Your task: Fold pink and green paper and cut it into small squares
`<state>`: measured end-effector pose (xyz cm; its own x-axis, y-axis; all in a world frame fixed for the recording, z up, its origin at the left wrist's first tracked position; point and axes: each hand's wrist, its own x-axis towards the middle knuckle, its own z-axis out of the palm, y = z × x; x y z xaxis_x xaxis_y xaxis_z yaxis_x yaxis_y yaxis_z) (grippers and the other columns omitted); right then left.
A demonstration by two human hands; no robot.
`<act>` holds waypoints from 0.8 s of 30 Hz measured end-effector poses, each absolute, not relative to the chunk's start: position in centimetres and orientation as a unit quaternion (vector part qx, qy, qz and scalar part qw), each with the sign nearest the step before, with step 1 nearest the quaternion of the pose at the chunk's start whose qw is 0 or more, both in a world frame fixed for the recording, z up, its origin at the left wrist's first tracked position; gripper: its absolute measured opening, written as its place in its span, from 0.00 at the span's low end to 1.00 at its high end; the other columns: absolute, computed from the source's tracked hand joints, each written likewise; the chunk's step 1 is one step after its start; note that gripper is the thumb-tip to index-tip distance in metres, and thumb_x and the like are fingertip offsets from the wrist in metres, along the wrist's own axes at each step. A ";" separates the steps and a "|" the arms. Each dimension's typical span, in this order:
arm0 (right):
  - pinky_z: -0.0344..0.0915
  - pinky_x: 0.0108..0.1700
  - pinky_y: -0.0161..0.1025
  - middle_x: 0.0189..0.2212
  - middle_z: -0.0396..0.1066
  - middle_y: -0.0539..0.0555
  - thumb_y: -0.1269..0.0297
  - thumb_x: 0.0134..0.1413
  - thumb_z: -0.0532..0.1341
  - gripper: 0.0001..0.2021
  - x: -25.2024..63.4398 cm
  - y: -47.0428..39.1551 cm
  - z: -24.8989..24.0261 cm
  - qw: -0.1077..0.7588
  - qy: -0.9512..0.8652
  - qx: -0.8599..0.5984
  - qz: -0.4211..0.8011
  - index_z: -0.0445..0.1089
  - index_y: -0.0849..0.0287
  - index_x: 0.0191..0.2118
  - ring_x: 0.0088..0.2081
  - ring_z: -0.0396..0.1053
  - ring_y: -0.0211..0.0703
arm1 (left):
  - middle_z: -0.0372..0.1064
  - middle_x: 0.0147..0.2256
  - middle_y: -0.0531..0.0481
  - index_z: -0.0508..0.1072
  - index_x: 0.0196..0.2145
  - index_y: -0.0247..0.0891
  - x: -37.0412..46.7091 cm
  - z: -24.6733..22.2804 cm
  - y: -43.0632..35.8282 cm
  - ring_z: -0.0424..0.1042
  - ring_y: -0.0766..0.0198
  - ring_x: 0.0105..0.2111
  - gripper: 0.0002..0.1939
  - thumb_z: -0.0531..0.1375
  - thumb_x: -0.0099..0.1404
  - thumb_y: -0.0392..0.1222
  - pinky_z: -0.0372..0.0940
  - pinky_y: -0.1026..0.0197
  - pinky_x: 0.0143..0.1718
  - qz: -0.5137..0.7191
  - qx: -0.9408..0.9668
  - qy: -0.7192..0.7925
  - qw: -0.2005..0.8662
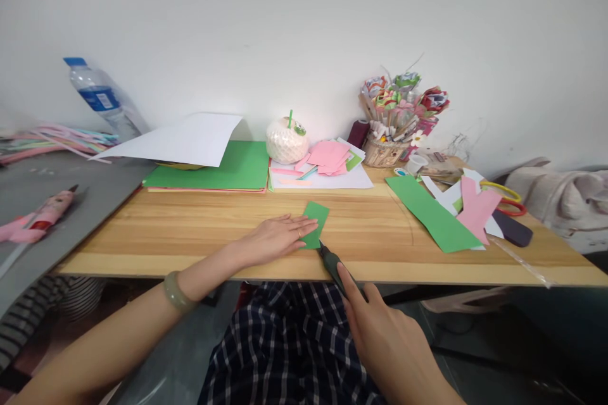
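A small piece of green paper (317,212) lies on the wooden table near its front edge. My left hand (273,239) rests flat on the paper's left part, fingers stretched out and pressing it down. In my right hand (380,323) is a dark green hand tool with a narrow dark tip (331,261), gripped with the index finger along it. Its tip meets the paper's lower right corner, or sits just beside it; I cannot tell which. The exact kind of tool is not clear, as the fingers hide much of its handle.
Behind are green sheets (244,161), a white sheet (190,136), a white netted fruit (287,141) and pink paper pieces (327,155). Rightward lie a green strip (427,212), paper scraps and a basket of paper flowers (384,153). A pink glue gun (50,212) and bottle (102,98) are left.
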<state>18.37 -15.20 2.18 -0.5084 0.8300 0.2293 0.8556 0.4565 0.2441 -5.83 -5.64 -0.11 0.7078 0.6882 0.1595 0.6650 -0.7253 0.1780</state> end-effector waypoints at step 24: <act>0.43 0.14 0.32 0.26 0.66 0.49 0.65 0.57 0.53 0.24 17.7 -13.2 3.3 -0.024 -0.851 -0.501 -0.152 0.54 0.57 0.59 0.16 0.66 0.34 | 0.61 0.53 0.42 0.67 0.49 0.37 -5.2 0.5 -6.2 0.53 0.53 0.57 0.18 0.55 0.65 0.49 0.48 0.48 0.58 0.110 0.896 0.428 -0.037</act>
<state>17.66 -13.17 3.32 -0.4961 0.8610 0.1119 0.8465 0.4510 0.2828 -5.21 -6.24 0.52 0.6090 0.7590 0.2300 0.7756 -0.6307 0.0276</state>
